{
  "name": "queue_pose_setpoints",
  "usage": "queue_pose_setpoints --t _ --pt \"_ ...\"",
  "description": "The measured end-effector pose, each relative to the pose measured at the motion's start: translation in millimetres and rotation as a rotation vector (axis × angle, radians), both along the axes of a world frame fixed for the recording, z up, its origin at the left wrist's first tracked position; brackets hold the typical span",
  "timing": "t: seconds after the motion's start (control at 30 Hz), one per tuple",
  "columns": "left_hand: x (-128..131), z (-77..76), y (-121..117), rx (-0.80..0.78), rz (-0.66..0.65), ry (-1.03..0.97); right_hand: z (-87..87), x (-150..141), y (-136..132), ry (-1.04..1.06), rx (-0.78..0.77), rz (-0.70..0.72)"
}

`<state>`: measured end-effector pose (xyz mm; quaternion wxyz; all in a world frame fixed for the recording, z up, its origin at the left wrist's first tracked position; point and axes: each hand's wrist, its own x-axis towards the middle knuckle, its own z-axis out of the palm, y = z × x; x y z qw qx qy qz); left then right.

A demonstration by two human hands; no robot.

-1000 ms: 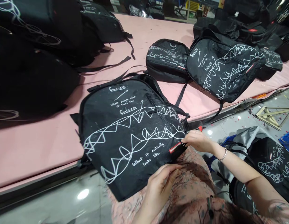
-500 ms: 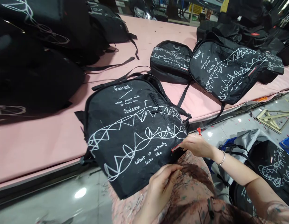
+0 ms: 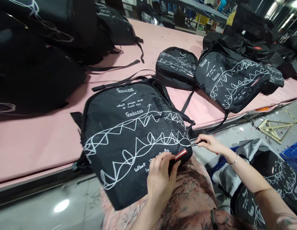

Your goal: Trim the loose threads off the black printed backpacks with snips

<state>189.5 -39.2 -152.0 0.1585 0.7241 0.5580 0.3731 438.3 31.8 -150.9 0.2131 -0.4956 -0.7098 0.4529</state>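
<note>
A black backpack (image 3: 129, 134) with white scribbled lines and lettering lies front up, partly on the pink table edge and partly over my lap. My left hand (image 3: 161, 175) pinches its lower part between thumb and fingers, right beside a small red label (image 3: 181, 154). Some of the printed words are hidden under those fingers. My right hand (image 3: 210, 143) grips a small dark pair of thread snips (image 3: 198, 143), its thin tips pointing left at the bag's side edge, just above the label.
More printed backpacks, one small (image 3: 177, 68) and one larger (image 3: 231, 80), lie on the pink table (image 3: 26, 153). Dark bags (image 3: 38, 70) are heaped at left, others (image 3: 249, 38) at far right. Bags (image 3: 270, 172) and a blue crate (image 3: 292, 156) stand low at right.
My left hand has moved up onto the backpack and now pinches it by the label. My right hand has left the label and moved slightly right and up, with the snips showing.
</note>
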Motion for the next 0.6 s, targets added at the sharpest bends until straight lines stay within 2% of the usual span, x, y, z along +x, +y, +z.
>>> queue_pose_setpoints --t 0.23,0.47,0.6 --pt "0.2 -14.3 -5.4 0.011 0.017 0.047 2.4 -1.0 15.7 0.02 -0.1 0.143" --pt "-0.9 -11.5 -9.2 0.017 0.007 -0.016 14.5 -9.6 27.8 -0.026 -0.074 0.259" --pt "-2.9 -10.0 -8.9 0.014 0.004 -0.042 11.9 -11.7 29.5 -0.024 -0.064 0.263"
